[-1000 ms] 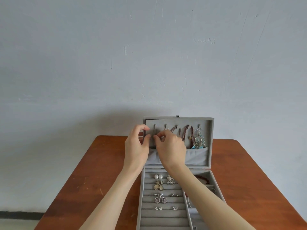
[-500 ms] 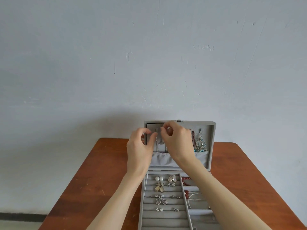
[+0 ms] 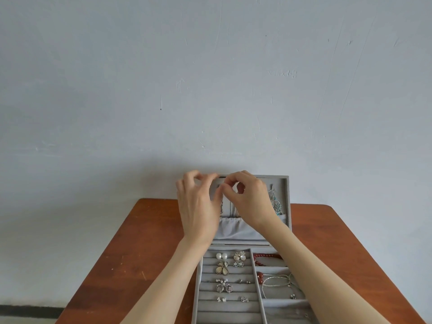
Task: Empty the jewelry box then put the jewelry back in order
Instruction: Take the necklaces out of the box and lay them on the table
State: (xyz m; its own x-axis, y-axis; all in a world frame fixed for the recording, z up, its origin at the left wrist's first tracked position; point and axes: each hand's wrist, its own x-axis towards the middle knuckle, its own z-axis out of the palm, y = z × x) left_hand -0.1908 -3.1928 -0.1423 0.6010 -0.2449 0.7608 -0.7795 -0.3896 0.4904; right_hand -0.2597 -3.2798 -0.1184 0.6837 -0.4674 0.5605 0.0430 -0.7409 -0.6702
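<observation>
**Jewelry box** (image 3: 256, 277): grey, velvet-lined, standing open at the near middle of the brown wooden counter (image 3: 140, 242). Its lid (image 3: 288, 202) is upright on the far side.

**Lid interior:** a gathered fabric pocket (image 3: 233, 230) runs along the lower part. Thin chains (image 3: 231, 208) hang above it, with a turquoise drop earring (image 3: 275, 204) at the right.

**Left hand** (image 3: 198, 206): raised in front of the lid's left part. The fingers are curled, the forefinger is bent beside the top rim, and the thumb tip is close to the right thumb. Whether this grip has hold of anything cannot be told.

**Right hand** (image 3: 251, 199): in front of the lid's middle, fingers curled. The grip is a fine pinch of thumb and forefinger, closed at the top of the thin chains.

**Base, left section:** padded rolls carrying pearl studs (image 3: 221, 256), flower earrings (image 3: 239, 256), teardrop earrings (image 3: 222, 270) and several smaller studs nearer the viewer.

**Base, right section:** a red bead bracelet (image 3: 266, 256) lies in the far compartment and a silver bangle (image 3: 278, 280) in the next. The right forearm partly covers both.

**Wall** (image 3: 210, 90): pale grey plaster behind the counter.
</observation>
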